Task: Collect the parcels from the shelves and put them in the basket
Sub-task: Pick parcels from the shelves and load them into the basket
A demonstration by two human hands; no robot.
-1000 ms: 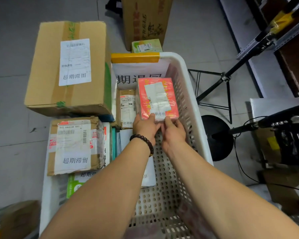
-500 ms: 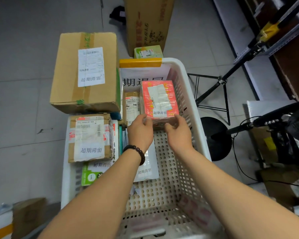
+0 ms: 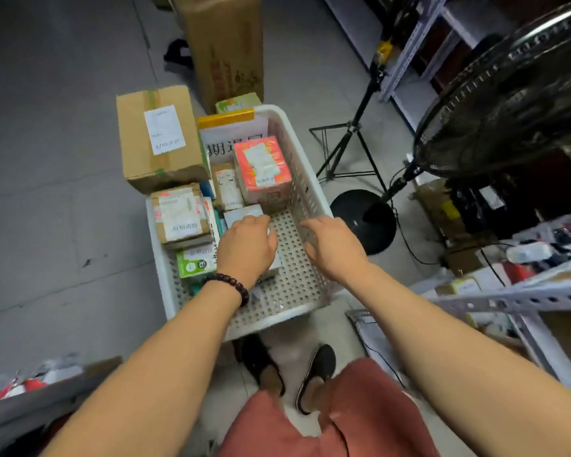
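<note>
Parcel lies in basket, left hand and right hand withdrawn.

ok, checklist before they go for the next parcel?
1. Red parcel in basket: ok, lies at the far end, no hand on it.
2. Left hand empty: ok.
3. Right hand empty: ok.
4. Room in basket: ok, bare floor near right.
5. Way to shelf on the right: not ok, fan stands close.
6. Next parcel on shelf: cannot tell, blurred.
</note>
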